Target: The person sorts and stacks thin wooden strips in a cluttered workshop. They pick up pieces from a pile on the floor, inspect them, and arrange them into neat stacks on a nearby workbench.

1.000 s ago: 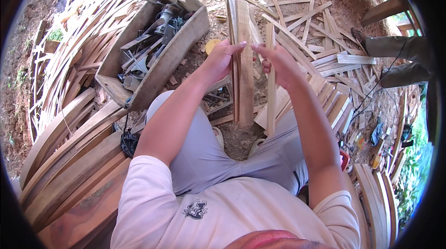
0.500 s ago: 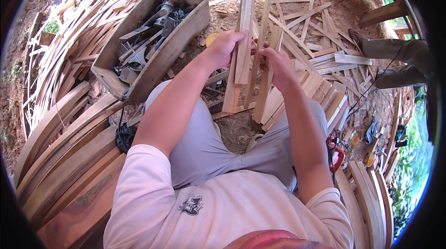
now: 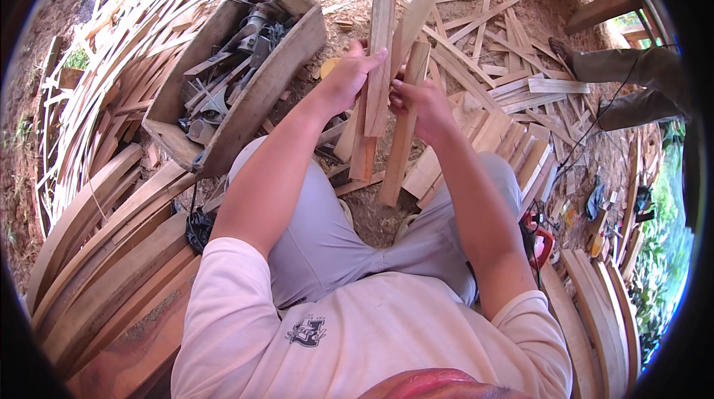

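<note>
Above my lap my left hand (image 3: 348,81) is closed around two pale wooden strips (image 3: 381,64), one lying over the other, both running lengthwise away from me. Its thumb presses on the upper strip's face. My right hand (image 3: 425,107) grips another wooden strip (image 3: 404,139), fingers curled at its upper part, slightly tilted and just right of the left hand's strips. Behind them a further strip (image 3: 416,18) slants crosswise, smeared by motion; what holds it is hidden.
A wooden box (image 3: 260,83) of tools stands at the left front. Curved planks (image 3: 111,250) lie at my left, more planks (image 3: 595,302) at my right. Stacked blocks (image 3: 506,146) and scattered offcuts (image 3: 483,34) lie ahead right. Another person's legs (image 3: 632,87) are at the far right.
The middle strip, nearly upright before, has swung into a slant behind the others. My right hand has brought its strip left, closer to the left hand's pair.
</note>
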Available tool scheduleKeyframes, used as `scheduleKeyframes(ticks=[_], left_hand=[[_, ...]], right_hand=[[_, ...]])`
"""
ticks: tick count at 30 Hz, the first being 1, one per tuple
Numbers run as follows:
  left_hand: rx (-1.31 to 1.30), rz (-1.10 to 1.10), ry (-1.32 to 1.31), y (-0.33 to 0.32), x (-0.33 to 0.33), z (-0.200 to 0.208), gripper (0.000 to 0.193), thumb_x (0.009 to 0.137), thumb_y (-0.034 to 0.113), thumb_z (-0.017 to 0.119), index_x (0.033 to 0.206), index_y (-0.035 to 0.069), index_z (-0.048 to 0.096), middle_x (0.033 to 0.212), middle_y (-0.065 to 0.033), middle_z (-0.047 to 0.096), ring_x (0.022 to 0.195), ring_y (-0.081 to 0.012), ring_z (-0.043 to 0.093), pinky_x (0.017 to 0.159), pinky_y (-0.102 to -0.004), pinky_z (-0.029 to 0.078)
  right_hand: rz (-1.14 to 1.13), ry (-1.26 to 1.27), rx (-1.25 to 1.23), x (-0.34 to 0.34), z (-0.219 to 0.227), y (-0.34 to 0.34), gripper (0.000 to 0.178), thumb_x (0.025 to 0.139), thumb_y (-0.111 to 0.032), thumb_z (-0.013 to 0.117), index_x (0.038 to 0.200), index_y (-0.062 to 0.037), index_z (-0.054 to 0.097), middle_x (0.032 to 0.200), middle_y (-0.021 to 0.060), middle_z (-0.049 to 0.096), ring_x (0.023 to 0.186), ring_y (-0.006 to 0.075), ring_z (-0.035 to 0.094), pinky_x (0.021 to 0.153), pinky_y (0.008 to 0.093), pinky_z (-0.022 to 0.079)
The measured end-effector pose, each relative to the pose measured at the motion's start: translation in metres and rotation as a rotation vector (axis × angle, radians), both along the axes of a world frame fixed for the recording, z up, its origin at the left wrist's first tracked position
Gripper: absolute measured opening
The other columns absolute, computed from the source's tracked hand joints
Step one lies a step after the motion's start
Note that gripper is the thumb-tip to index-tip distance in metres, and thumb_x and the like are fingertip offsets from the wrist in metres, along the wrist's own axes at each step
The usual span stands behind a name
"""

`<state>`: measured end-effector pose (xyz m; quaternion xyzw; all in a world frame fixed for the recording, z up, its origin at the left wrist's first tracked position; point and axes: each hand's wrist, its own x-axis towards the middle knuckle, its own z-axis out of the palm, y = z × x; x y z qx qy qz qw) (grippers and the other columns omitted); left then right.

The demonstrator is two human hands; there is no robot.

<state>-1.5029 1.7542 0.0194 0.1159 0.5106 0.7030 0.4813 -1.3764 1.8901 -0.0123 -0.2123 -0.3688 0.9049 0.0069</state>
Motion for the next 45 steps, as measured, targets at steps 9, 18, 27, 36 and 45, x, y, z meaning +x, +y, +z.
scheduleKeyframes(ticks=[9, 18, 27, 36, 45], left_hand=[[-0.077, -0.096, 0.004, 0.006, 0.004, -0.008, 0.035, 0.108, 0.021, 0.048, 0.133, -0.003, 0.043, 0.116, -0.0172, 0.061, 0.097, -0.0291, 0.07, 0.085, -0.0439, 0.063], [-0.139, -0.076, 0.095, 0.004, 0.0, -0.016, 0.036, 0.107, 0.019, 0.049, 0.136, 0.0, 0.042, 0.12, -0.0148, 0.061, 0.104, -0.0252, 0.067, 0.081, -0.0418, 0.063], [-0.201, -0.106, 0.107, 0.005, 0.004, -0.014, 0.037, 0.106, 0.022, 0.051, 0.136, 0.001, 0.043, 0.117, -0.0143, 0.063, 0.101, -0.0237, 0.067, 0.078, -0.0405, 0.063], [-0.197, -0.107, 0.085, 0.006, 0.007, -0.013, 0.036, 0.107, 0.021, 0.05, 0.135, 0.0, 0.044, 0.116, -0.0152, 0.063, 0.1, -0.0247, 0.068, 0.075, -0.0399, 0.063], [-0.164, -0.187, -0.006, 0.01, 0.014, -0.004, 0.039, 0.107, 0.02, 0.051, 0.138, -0.001, 0.043, 0.119, -0.0161, 0.062, 0.109, -0.0274, 0.068, 0.081, -0.0417, 0.064]], right_hand=[[0.121, -0.162, -0.242, -0.009, -0.011, 0.031, 0.015, 0.096, -0.011, 0.058, 0.107, -0.002, 0.06, 0.089, 0.0073, 0.061, 0.074, 0.0172, 0.058, 0.065, 0.0329, 0.05], [-0.13, -0.158, -0.042, -0.004, -0.001, 0.051, 0.026, 0.1, -0.024, 0.06, 0.106, 0.0005, 0.061, 0.09, 0.0129, 0.065, 0.081, 0.0247, 0.065, 0.077, 0.0387, 0.057], [-0.313, -0.289, 0.679, -0.005, 0.016, 0.035, 0.035, 0.098, -0.033, 0.068, 0.088, -0.0002, 0.061, 0.07, 0.0065, 0.061, 0.058, 0.0162, 0.06, 0.056, 0.0319, 0.049], [-0.43, -0.22, 0.89, -0.005, -0.006, 0.039, 0.04, 0.093, -0.03, 0.075, 0.071, -0.0071, 0.051, 0.057, -0.0015, 0.05, 0.05, 0.0086, 0.044, 0.047, 0.0304, 0.034], [-0.377, -0.335, 0.149, -0.011, 0.011, 0.048, 0.044, 0.098, -0.047, 0.057, 0.076, -0.0098, 0.047, 0.061, -0.0008, 0.037, 0.051, 0.0131, 0.037, 0.048, 0.031, 0.035]])
